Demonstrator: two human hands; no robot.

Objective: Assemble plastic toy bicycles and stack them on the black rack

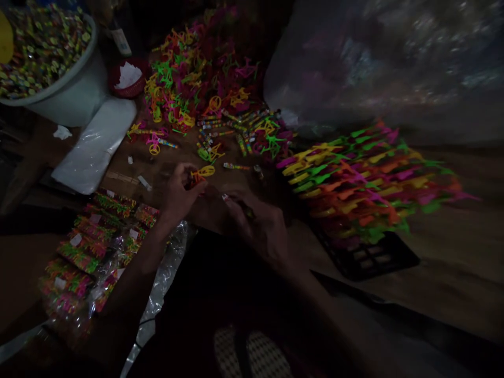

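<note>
My left hand (179, 191) pinches a small plastic toy; its yellow loop (205, 171) sticks out past my fingertips, with orange plastic below. Just to the right is my right hand (262, 218), its fingers curled round a small wrapped candy tube (226, 198) whose pale end shows. Motion blur and dim light hide part of that grip. Beyond my hands, another candy tube (236, 167) lies on the table (173, 163). Several more tubes (244, 126) are scattered at the foot of a heap of bright plastic toys (189, 73).
At right, bright toys (354, 184) are stacked on a black crate (370, 257). Filled clear packets (86, 247) lie at left, below a pile of plastic bags (96, 147). A white tub (74, 89) of candy tubes and a red basket (128, 86) stand behind.
</note>
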